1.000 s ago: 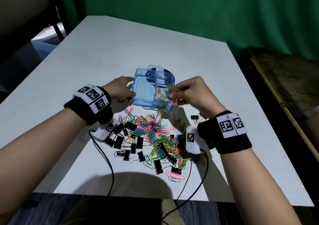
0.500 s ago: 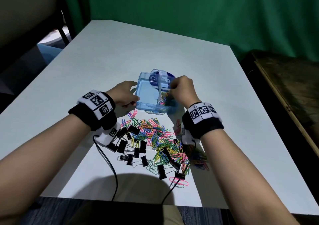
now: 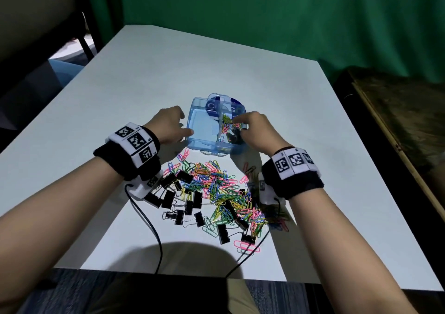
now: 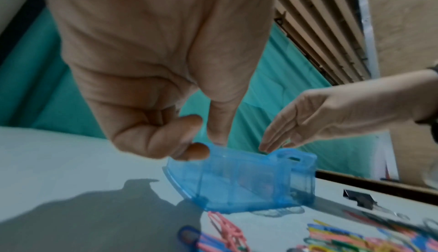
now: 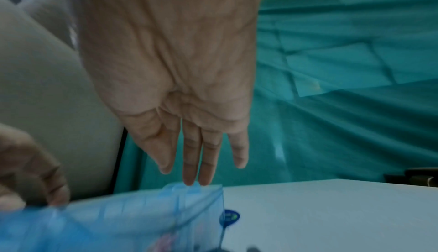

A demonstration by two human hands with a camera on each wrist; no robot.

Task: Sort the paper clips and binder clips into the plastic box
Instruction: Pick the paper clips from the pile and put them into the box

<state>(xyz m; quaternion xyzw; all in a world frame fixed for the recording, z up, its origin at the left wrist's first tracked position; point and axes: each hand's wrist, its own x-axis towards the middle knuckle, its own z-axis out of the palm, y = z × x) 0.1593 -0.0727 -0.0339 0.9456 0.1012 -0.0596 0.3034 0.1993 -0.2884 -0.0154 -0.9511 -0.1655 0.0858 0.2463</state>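
Note:
A clear blue plastic box (image 3: 204,126) with a middle divider stands on the white table (image 3: 216,68). Its right compartment holds coloured paper clips (image 3: 227,124) and something dark; the left one looks empty. My left hand (image 3: 184,127) pinches the box's left rim (image 4: 213,150) between thumb and curled fingers (image 4: 189,151). My right hand (image 3: 240,126) hovers over the right compartment with straight fingers (image 5: 196,171) pointing down and holds nothing. In front of the box lies a heap of loose paper clips (image 3: 216,186), with black binder clips (image 3: 173,198) scattered through it.
Two black cables (image 3: 154,229) run from my wrists over the table's near edge. A dark wooden surface (image 3: 397,126) stands close on the right. A green curtain (image 3: 265,12) hangs behind, and a dark chair (image 3: 48,48) is at the far left.
My right hand carried a bunch of paper clips from above the heap into the box's right compartment and let them go; its fingers are now straight. My left hand kept hold of the box.

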